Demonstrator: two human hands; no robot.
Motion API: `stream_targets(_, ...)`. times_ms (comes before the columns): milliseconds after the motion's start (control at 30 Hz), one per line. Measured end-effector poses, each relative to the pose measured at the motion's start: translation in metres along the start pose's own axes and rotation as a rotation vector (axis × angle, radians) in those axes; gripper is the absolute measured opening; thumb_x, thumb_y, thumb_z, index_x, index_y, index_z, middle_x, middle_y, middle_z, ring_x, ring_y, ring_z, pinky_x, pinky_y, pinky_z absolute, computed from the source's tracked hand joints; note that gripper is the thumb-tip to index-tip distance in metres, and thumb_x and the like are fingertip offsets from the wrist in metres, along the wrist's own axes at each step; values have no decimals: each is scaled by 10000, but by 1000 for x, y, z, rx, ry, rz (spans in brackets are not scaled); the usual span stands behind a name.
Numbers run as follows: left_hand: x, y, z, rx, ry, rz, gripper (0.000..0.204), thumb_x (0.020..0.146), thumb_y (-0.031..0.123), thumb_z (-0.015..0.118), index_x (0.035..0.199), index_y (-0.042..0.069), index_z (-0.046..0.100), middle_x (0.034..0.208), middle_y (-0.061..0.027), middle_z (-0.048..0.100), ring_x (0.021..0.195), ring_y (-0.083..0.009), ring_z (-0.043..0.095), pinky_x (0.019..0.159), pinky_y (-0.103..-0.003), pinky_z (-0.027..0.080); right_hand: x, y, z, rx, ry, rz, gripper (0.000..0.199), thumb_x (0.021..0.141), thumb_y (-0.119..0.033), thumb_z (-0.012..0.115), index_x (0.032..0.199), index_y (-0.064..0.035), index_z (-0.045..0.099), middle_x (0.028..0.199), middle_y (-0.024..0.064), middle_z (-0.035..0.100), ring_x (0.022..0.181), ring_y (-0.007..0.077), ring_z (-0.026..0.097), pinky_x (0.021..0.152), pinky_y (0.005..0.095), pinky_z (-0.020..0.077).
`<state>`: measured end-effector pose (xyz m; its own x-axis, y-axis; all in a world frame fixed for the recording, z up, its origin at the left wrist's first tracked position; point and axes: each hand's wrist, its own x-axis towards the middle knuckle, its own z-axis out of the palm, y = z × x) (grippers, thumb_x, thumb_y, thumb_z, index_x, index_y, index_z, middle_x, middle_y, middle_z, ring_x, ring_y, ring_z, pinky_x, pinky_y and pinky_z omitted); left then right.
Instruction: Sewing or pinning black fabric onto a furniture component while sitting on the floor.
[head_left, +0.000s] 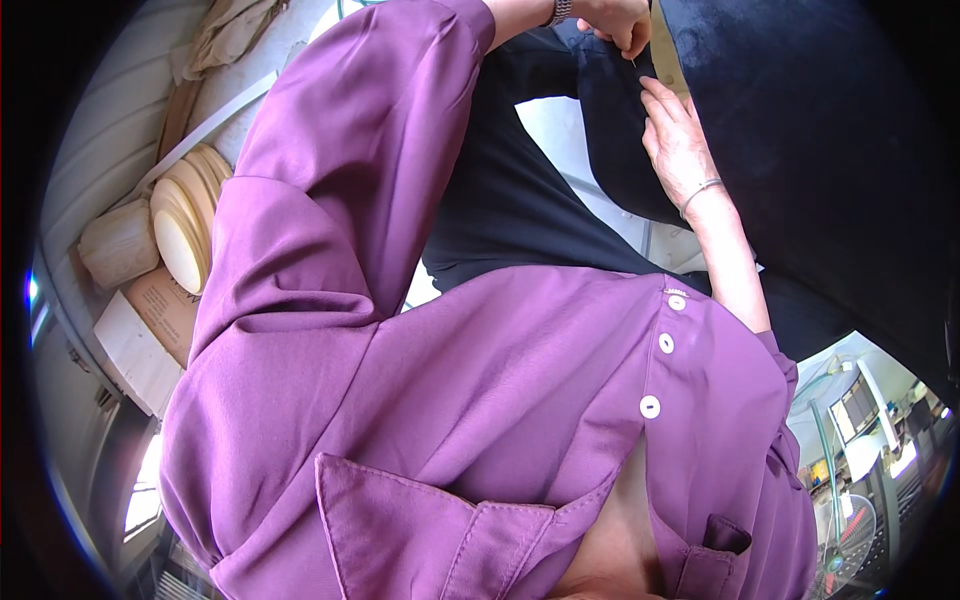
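Black cloth (830, 190) spreads across my lap and to the right, with a yellowish strip (668, 55) along one edge at the top. My left hand (618, 22), wearing a metal watch band, is closed in a pinch just above that edge. A thin, pale, needle-like sliver (634, 62) shows below its fingertips; its lower end meets the cloth. Close by, my right hand (680, 145), with a silver bangle at the wrist, lies with its fingers stretched out on the black cloth beside the yellowish strip. The underside of this hand is hidden.
Several round cream-coloured discs (182, 235) stand stacked at the left, by a cardboard box (163, 312). A crumpled beige cloth (232, 35) lies at the upper left. Toward the lower right are a screen (856, 408) and a fan (850, 530).
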<state>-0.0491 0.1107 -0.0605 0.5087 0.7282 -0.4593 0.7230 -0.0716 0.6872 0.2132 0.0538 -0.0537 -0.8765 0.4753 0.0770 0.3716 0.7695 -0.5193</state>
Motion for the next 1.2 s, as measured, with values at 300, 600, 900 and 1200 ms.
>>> stream_targets(300, 10, -4, -9, -20, -166, -20, 199, 852, 93, 661, 968, 148, 812, 750, -43, 715, 640, -179, 652, 553, -332, 543, 3, -1, 1, -12, -24, 14, 359, 886, 64, 601, 1243, 26, 619, 1410, 103, 557, 1263, 324, 536, 1103, 375, 459)
stream_targets(600, 19, 1, 0, 14, -189, -44, 176, 881, 116, 662, 997, 125, 793, 765, -37, 711, 655, -189, 649, 554, -355, 522, 1, -1, 0, 35, -31, 57, 373, 897, 90, 572, 1264, 30, 598, 1423, 133, 537, 1287, 320, 537, 1106, 361, 464)
stream_targets(900, 18, -13, 58, 582, 384, 253, 180, 943, 151, 569, 920, 93, 738, 778, -137, 715, 739, -304, 722, 669, -413, 576, 2, -2, -8, 96, -72, 91, 343, 942, 45, 532, 1282, 54, 577, 1431, 174, 504, 1329, 339, 514, 1141, 372, 431)
stream_targets(1200, -10, -3, 44, 476, 412, 232, 225, 925, 127, 523, 998, 102, 735, 819, -148, 721, 832, -337, 723, 736, -430, 571, 5, -6, -7, 5, -77, 20, 345, 949, 30, 529, 1289, 53, 578, 1423, 172, 518, 1332, 330, 513, 1152, 383, 417)
